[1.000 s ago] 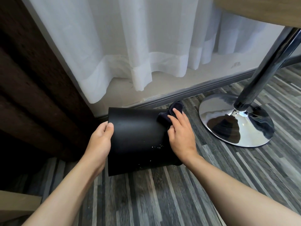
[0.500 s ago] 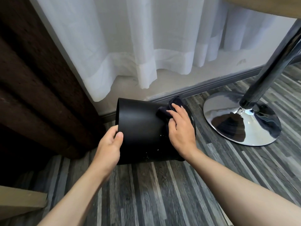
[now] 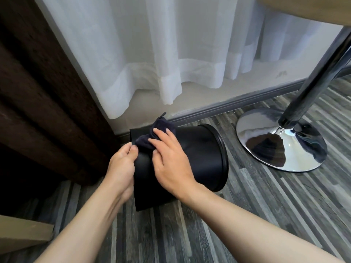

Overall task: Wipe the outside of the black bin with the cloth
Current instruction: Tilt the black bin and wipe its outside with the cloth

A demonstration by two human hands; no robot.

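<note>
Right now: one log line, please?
left hand: grips bin base | right hand: presses cloth on bin | bin: on its side

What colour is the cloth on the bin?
Dark navy, nearly black; the head view shows the cloth under the right hand on the black bin.

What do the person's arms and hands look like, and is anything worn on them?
The left hand and the right hand are bare, with no gloves, and no ring shows. The left forearm and the right forearm are also uncovered. No sleeve, watch or bracelet shows as far as the picture's edge.
</note>
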